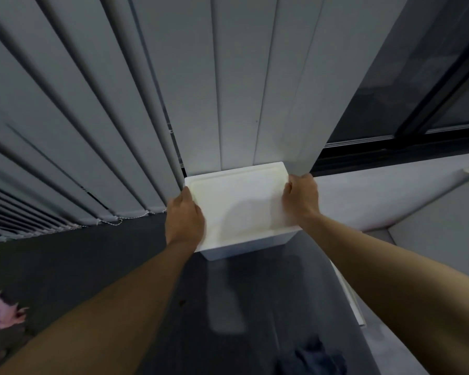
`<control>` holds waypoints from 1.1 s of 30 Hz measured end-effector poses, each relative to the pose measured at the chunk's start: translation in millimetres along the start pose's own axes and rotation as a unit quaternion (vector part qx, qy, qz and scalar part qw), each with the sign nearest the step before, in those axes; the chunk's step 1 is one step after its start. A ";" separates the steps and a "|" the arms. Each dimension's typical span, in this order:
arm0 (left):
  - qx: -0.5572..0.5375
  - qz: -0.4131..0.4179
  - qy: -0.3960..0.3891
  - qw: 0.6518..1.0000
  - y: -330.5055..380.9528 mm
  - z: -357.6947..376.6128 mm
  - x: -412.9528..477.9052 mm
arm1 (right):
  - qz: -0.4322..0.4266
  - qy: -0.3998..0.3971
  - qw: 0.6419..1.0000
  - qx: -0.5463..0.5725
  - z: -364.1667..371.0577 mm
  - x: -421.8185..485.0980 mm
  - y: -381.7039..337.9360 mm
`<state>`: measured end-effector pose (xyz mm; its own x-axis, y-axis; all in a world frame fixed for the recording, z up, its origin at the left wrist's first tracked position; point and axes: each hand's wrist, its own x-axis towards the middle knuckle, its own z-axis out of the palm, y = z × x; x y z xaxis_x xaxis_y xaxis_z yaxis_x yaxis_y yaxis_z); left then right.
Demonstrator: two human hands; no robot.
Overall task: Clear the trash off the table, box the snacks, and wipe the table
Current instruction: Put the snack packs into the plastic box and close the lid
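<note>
while both bare arms stretch forward, the left hand (184, 220) clasps the left side of the white box (244, 247). its fingers are curled over the rim and out of sight, so only the back of the hand and the knuckles show. the right hand (299, 197) grips the box's far right corner, with the thumb lying on top of the lid (238, 201) and the fingers wrapped over the edge. both hands are clamped on the box, one at each side, and it sits squarely between them.

the lid is closed on the box and looks flat with a raised border. the box is right up against the lower ends of the grey vertical blinds (146, 104). whether it rests on the dark surface (92, 255) below or hangs just above it cannot be told, as the picture is blurred there.

a dark window frame (406, 147) runs off to the right above a pale ledge (390, 190). a pink scrap (4, 311) lies at the far left, well apart from the box. a dark blue cloth (313, 358) lies at the bottom edge between the arms.
</note>
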<state>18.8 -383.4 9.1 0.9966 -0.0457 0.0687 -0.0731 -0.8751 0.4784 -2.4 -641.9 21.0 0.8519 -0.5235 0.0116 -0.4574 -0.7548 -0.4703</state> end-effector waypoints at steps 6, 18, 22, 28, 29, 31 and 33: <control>0.046 0.015 -0.036 0.998 -2.7 10.3 3.1 | -0.014 -0.005 1.000 -0.001 12.8 1.4 1.3; 0.152 0.062 -0.085 0.983 0.9 12.4 9.7 | -0.117 -0.055 0.980 -0.151 34.8 0.1 1.7; 0.169 0.057 -0.088 0.980 0.0 16.3 9.7 | -0.110 -0.066 0.981 -0.149 32.3 -3.7 -3.7; 0.170 0.064 -0.084 0.980 0.3 18.3 10.7 | -0.097 -0.064 0.983 -0.143 27.4 -9.0 -4.9; 0.174 0.066 -0.085 0.979 0.0 18.1 10.7 | -0.096 -0.063 0.984 -0.138 27.8 -9.5 -4.9; 0.181 0.074 -0.087 0.977 -0.3 17.8 10.2 | -0.096 -0.060 0.985 -0.132 28.2 -10.4 -4.4; 0.181 0.081 -0.082 0.977 -0.5 18.0 10.4 | -0.099 -0.057 0.984 -0.135 28.3 -10.0 -4.6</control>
<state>29.9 -392.1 -6.2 0.9681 -0.2478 -0.0379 -0.2411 -0.9618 0.1300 -1.6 -622.0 -1.9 0.9469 -0.3203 -0.0271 -0.3183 -0.9228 -0.2168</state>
